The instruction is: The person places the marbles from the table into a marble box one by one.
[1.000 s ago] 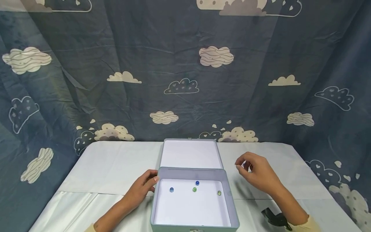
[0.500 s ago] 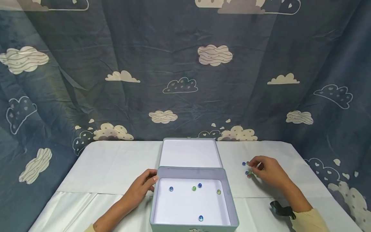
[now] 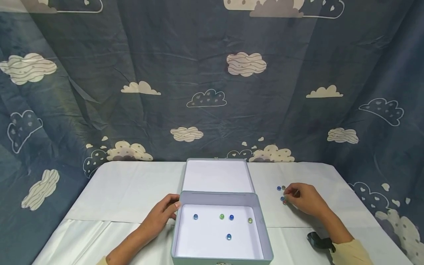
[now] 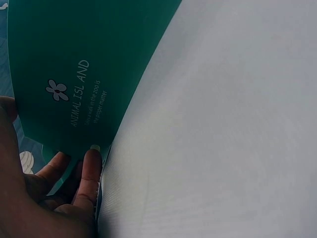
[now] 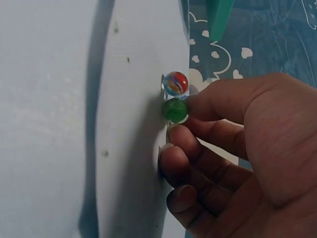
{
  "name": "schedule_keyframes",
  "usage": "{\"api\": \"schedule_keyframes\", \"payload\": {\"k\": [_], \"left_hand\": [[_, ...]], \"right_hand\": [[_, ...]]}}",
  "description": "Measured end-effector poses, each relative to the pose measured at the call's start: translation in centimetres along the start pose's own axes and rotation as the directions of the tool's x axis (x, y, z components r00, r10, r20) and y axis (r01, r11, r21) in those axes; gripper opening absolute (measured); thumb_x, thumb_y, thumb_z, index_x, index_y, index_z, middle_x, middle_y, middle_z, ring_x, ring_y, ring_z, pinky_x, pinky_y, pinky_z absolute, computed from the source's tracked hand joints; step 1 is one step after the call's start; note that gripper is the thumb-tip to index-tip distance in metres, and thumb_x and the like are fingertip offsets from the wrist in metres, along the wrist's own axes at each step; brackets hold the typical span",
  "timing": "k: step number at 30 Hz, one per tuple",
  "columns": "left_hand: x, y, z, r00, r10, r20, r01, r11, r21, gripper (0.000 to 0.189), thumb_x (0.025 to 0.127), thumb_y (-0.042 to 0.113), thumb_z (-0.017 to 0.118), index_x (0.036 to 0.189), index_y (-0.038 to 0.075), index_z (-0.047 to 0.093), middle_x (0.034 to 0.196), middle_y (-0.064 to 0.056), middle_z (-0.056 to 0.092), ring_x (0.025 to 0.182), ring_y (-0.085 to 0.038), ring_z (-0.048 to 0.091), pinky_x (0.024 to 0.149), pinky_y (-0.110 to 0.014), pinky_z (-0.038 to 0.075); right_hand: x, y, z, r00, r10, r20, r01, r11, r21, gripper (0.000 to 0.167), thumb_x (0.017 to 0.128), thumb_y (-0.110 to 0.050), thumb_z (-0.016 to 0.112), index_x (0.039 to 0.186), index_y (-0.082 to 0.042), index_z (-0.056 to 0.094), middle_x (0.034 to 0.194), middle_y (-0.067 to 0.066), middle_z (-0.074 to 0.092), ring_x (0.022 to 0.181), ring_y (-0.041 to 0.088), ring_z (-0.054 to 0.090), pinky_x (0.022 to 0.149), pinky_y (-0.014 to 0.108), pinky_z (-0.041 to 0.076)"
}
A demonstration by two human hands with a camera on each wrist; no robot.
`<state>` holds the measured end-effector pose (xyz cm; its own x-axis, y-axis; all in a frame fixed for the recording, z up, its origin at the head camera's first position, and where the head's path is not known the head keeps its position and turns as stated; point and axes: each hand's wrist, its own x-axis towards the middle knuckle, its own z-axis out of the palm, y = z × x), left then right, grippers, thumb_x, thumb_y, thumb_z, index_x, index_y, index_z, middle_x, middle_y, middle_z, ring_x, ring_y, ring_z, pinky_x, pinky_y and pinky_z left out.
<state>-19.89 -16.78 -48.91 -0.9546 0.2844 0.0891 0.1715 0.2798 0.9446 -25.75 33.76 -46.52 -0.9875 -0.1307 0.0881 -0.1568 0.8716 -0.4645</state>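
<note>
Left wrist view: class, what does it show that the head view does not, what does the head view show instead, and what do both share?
Only the left wrist view shows the "ANIMAL ISLAND" lettering and flower on the green side of the box. Only the head view shows the marbles, the open lid and the right hand. Both show the left hand at the box, and the white cloth.

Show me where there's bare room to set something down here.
Bare cloth: between its left edge, left hand and lid; also the strip between lid and loose marbles. The box's front-left floor is free. Crowded: where those marbles bunch beside the right hand.
</note>
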Motion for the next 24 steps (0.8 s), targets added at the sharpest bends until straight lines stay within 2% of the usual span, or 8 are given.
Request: {"api": "schedule_keyframes", "payload": {"k": [10, 17, 24], "left_hand": [[-0.20, 0.01, -0.13, 1.000, -0.004, 0.001, 0.004, 1.000, -0.005, 0.045, 0.112, 0.033, 0.051, 0.141, 0.000, 0.057, 0.132, -0.016, 0.066, 0.113, -0.026, 0.065, 0.086, -0.030, 0.059], [-0.14, 0.07, -0.11, 1.000, 0.007, 0.003, -0.007, 1.000, 0.001, 0.045, 0.112, 0.033, 0.051, 0.142, 0.000, 0.057, 0.133, -0.017, 0.065, 0.114, -0.028, 0.064, 0.085, -0.030, 0.059], [-0.15, 0.29, -0.04, 1.000, 0.010, 0.007, -0.010, 1.000, 0.000, 0.044, 0.112, 0.031, 0.051, 0.142, 0.000, 0.056, 0.132, -0.017, 0.066, 0.114, -0.029, 0.065, 0.085, -0.030, 0.059]], "right_hand": [[0.08, -0.43, 0.40, 1.000, 0.026, -0.010, -0.026, 1.000, -0.007, 0.008, 0.093, -0.011, 0.076, 0.098, -0.005, 0.075, 0.084, 0.000, 0.066, 0.078, 0.018, 0.057, 0.069, 0.033, 0.050], [0.12, -0.22, 0.57, 0.999, 0.048, 0.019, -0.048, 0.999, -0.001, 0.014, 0.098, -0.011, 0.071, 0.108, 0.000, 0.071, 0.088, 0.003, 0.063, 0.081, 0.020, 0.055, 0.070, 0.035, 0.050], [-0.11, -0.09, 0.20, 0.998, 0.069, 0.005, -0.069, 0.997, 0.020, 0.018, 0.101, -0.012, 0.068, 0.111, 0.003, 0.069, 0.090, 0.005, 0.062, 0.084, 0.022, 0.054, 0.070, 0.034, 0.048]]}}
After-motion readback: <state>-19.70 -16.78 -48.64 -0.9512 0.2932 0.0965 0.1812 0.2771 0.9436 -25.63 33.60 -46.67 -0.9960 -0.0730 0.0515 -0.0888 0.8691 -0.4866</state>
